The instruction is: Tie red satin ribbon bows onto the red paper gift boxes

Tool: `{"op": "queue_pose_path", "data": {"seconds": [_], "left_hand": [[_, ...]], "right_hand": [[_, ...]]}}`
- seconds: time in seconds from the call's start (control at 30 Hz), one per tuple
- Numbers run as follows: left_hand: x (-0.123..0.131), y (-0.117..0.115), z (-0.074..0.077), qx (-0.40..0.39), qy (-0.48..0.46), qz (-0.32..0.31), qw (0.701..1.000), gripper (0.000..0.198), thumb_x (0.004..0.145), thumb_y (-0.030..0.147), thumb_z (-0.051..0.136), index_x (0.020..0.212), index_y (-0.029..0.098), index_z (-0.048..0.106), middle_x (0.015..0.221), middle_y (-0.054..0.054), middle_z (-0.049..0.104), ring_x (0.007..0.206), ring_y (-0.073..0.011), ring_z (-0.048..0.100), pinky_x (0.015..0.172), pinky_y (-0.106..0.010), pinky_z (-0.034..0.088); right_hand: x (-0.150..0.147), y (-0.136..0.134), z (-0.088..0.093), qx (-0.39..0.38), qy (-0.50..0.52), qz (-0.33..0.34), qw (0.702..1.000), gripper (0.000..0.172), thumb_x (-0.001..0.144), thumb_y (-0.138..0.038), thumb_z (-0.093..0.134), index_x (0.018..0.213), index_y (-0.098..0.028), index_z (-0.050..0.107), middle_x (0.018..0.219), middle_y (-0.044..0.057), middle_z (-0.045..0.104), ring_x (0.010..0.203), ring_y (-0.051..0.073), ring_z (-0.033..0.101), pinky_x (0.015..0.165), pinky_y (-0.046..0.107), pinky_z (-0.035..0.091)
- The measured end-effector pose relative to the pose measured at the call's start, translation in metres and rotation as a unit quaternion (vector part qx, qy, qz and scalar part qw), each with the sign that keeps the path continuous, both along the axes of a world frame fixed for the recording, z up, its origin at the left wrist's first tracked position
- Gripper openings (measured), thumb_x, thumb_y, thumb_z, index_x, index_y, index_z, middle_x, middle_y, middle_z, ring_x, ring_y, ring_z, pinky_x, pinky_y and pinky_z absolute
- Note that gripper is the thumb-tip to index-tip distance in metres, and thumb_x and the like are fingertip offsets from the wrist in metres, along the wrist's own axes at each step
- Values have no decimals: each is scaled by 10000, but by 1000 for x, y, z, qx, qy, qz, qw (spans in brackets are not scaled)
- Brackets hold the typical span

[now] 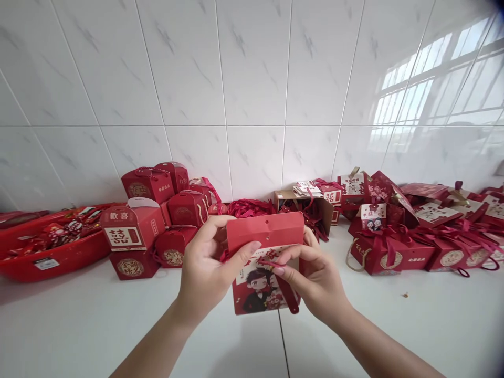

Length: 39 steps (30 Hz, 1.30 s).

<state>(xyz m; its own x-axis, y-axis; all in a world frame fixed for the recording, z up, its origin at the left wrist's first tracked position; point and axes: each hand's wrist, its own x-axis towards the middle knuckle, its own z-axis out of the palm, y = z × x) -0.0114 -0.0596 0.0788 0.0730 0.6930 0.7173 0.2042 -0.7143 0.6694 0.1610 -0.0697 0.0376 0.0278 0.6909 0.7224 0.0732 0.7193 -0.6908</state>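
In the head view, the left hand (208, 265) grips the left side of a red printed carton (244, 231) above the white table (79, 325), seemingly to steady its picture side toward the wearer. The right hand (321, 281) pinches a thin ribbon (271, 263) against its front, probably for fine control; red boxes (183, 207) stand near the tiled wall (255, 152), perhaps for easy reach.
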Motion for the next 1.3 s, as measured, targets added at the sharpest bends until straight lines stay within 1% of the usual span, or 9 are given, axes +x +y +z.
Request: {"op": "queue_pose_path", "data": {"seconds": [0.1, 0.17, 0.3, 0.37, 0.47, 0.63, 0.77, 1.13, 1.3], "left_hand": [[5, -4, -3, 35, -33, -1, 999, 402, 757, 189, 695, 1103, 219, 491, 872, -6, 672, 685, -132, 660, 617, -236, 559], [7, -4, -4, 34, -31, -2, 999, 414, 783, 203, 667, 1150, 228, 476, 912, -17, 666, 705, -136, 661, 621, -242, 556], [8, -1, -5, -7, 54, 24, 998, 147, 826, 292, 614, 933, 192, 608, 956, -49, 659, 863, -181, 647, 752, -283, 534], [9, 1, -6, -27, 63, 19, 997, 146, 843, 319, 586, 830, 178, 623, 1028, -68, 650, 960, -207, 627, 823, -304, 510], [9, 3, -8, -33, 45, 6, 998, 191, 852, 326, 572, 756, 168, 624, 1021, -72, 656, 906, -200, 640, 748, -280, 519], [9, 3, -12, 63, 62, 32, 996, 74, 842, 217, 581, 846, 175, 643, 798, -20, 680, 704, -135, 632, 628, -225, 504], [7, 3, -13, 163, 110, 40, 980, 61, 801, 119, 598, 820, 157, 642, 772, -26, 682, 712, -138, 637, 653, -233, 504], [5, 3, -14, 237, 130, 21, 963, 98, 803, 87, 558, 823, 152, 628, 774, -51, 681, 720, -169, 636, 666, -288, 511], [5, 3, -14, 246, 128, 26, 961, 100, 796, 74, 561, 815, 152, 620, 757, -46, 673, 712, -162, 623, 664, -290, 500]], "right_hand": [[-4, -2, -2, -13, 6, 8, 1000, 64, 730, -233, 719, 686, -222, 673, 925, 52, 560, 931, 201, 541, 804, 329, 490], [-5, -4, -2, -3, 13, 4, 1000, 62, 735, -214, 713, 690, -230, 674, 889, 41, 569, 937, 195, 540, 824, 322, 483], [-3, -6, -2, 18, 21, -7, 1000, 78, 738, -190, 711, 696, -243, 672, 881, 21, 557, 896, 171, 543, 808, 296, 483], [-2, -5, -2, 17, 18, -6, 1000, 79, 740, -191, 711, 697, -246, 673, 887, 12, 543, 851, 154, 539, 783, 282, 484], [-3, -3, -3, 8, 14, -15, 1000, 77, 742, -209, 712, 695, -254, 671, 879, 11, 529, 858, 155, 519, 786, 282, 475], [-5, -1, -6, -15, 19, -65, 998, 65, 751, -237, 706, 706, -242, 660, 1060, 51, 470, 1116, 215, 437, 916, 339, 414], [-3, -1, -7, -6, 18, -50, 999, 51, 779, -211, 676, 746, -239, 648, 1206, 68, 417, 1266, 246, 340, 879, 329, 444], [2, -7, -1, 80, -19, -45, 996, 89, 813, -163, 640, 800, -251, 647, 1145, 68, 475, 1135, 223, 471, 750, 294, 501], [3, -9, 1, 93, -26, -58, 994, 94, 813, -150, 634, 808, -244, 639, 1073, 62, 520, 1067, 207, 514, 761, 295, 500]]}}
